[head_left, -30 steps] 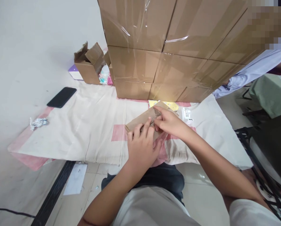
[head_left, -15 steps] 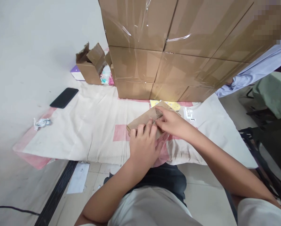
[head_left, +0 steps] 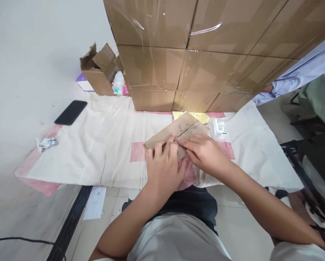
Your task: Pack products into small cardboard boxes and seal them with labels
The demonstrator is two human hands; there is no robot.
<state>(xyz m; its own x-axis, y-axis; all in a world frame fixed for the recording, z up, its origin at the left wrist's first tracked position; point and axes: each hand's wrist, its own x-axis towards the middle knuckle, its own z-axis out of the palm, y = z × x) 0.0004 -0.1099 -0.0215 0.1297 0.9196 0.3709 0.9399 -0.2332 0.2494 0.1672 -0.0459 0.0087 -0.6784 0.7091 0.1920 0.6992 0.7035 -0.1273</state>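
Observation:
A small flat brown cardboard box point(head_left: 179, 132) lies on a cream and pink cloth point(head_left: 105, 145) on the floor in front of me. My left hand point(head_left: 164, 168) rests on its near left part, fingers curled over the edge and pressing it down. My right hand point(head_left: 204, 154) is beside it, fingertips pinched at the box's central seam. Behind the box lie a yellow card point(head_left: 196, 116) and a small white plastic part point(head_left: 220, 128).
A tall stack of shrink-wrapped cardboard cartons point(head_left: 195, 50) stands right behind the cloth. An open torn carton point(head_left: 98, 74) sits at the back left, a black phone point(head_left: 70, 112) and crumpled paper point(head_left: 45, 143) lie to the left. Another person's sleeve point(head_left: 301, 78) shows at right.
My right hand has slid back along the box seam toward me, next to the left hand. More of the box's far end now shows. The left hand stays put.

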